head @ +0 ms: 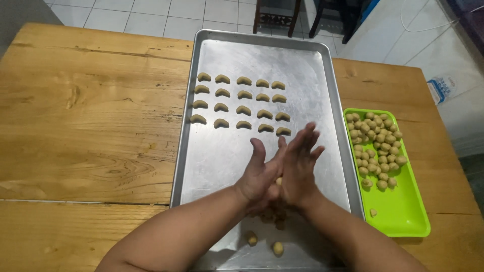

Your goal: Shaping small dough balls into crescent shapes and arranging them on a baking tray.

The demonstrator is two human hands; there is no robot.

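Rolling a dough ball (279, 181) between my left hand (262, 176) and right hand (298, 168), fingers flat; keep pressure light, crescents (241, 106) sit at 12.

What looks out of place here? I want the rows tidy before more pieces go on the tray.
Mostly tidy. The crescent pieces sit in even rows on the metal tray. Two dough balls lie loose near the tray's near edge, apart from the rows, and one small crumb sits alone in the green tray, away from its heap.
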